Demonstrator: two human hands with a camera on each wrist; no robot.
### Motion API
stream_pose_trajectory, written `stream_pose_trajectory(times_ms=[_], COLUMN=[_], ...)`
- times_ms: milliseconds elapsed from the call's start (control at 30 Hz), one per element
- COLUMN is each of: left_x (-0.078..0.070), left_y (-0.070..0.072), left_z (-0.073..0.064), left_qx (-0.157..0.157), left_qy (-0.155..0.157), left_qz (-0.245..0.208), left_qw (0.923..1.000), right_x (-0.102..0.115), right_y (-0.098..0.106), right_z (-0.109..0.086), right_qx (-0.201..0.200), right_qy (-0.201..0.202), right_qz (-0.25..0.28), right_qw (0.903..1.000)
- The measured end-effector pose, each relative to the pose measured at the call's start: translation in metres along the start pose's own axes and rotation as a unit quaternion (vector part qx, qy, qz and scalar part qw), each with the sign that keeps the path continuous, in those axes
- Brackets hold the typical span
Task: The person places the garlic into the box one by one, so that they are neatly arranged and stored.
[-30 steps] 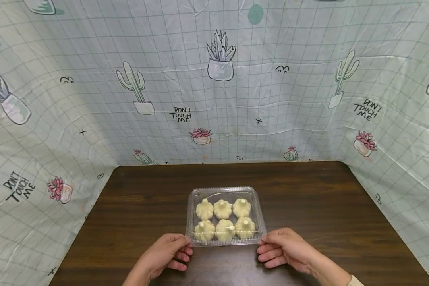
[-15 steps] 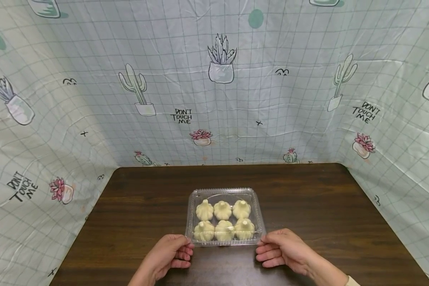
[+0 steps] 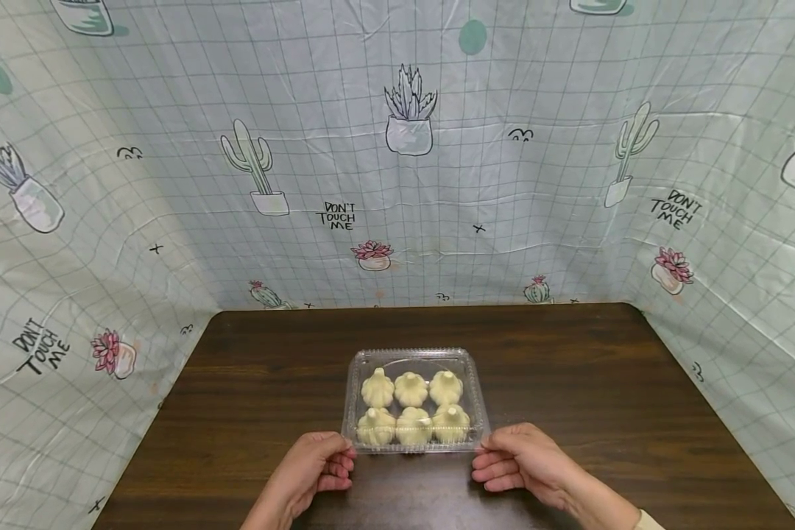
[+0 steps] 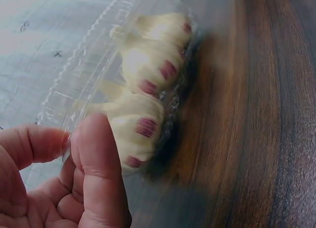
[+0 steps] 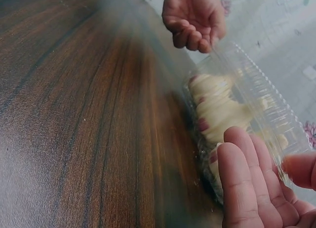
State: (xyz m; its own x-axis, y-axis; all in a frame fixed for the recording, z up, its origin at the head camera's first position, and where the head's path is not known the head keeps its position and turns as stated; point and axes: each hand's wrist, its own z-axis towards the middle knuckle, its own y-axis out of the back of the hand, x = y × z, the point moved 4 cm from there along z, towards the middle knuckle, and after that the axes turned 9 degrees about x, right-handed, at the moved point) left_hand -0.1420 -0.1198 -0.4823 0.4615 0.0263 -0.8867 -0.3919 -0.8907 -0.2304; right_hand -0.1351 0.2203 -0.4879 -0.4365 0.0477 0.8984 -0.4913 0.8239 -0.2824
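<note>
A clear plastic clamshell container (image 3: 414, 361) with a ribbed rim is near the table's front middle, its lid down. Inside are several pale, garlic-shaped pieces (image 3: 411, 390) in two rows of three; the wrist views show reddish-purple striped patches on these garlic-shaped pieces (image 4: 143, 104). My left hand (image 3: 308, 467) pinches the rim at the front left corner between thumb and fingers. At the front right corner my right hand (image 3: 530, 464) does the same, its other fingers loosely bent below the rim. The right wrist view has both the container (image 5: 256, 99) and the left hand (image 5: 192, 18).
A dark brown wood-grain table (image 3: 271, 353) lies under the container. Behind it and on both sides hangs a pale, gridded curtain (image 3: 464, 177) printed with potted cacti and lettering. The curtain meets the table's back edge.
The head view has tilted up slightly since a second ago. Both hands keep their grip on the container's front corners, and the container has barely shifted.
</note>
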Motion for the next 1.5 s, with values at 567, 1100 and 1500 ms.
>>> stream_pose_trajectory(times_ms=[567, 1100, 1500], left_x=[0.004, -0.004, -0.022], left_y=[0.002, -0.001, 0.018], left_z=[0.006, 0.022, 0.023], left_qx=[-0.028, -0.043, -0.147], left_qy=[-0.006, -0.041, -0.070], left_qz=[0.004, 0.002, 0.160], left_qw=[0.9996, 0.9983, 0.9736], right_x=[-0.002, 0.003, 0.016], right_y=[0.004, 0.015, 0.040], right_z=[0.005, 0.018, 0.024], right_qx=[-0.016, -0.043, -0.121], right_qy=[0.006, 0.013, 0.027], right_qz=[-0.007, 0.001, -0.065], right_qw=[0.9998, 0.9990, 0.9901])
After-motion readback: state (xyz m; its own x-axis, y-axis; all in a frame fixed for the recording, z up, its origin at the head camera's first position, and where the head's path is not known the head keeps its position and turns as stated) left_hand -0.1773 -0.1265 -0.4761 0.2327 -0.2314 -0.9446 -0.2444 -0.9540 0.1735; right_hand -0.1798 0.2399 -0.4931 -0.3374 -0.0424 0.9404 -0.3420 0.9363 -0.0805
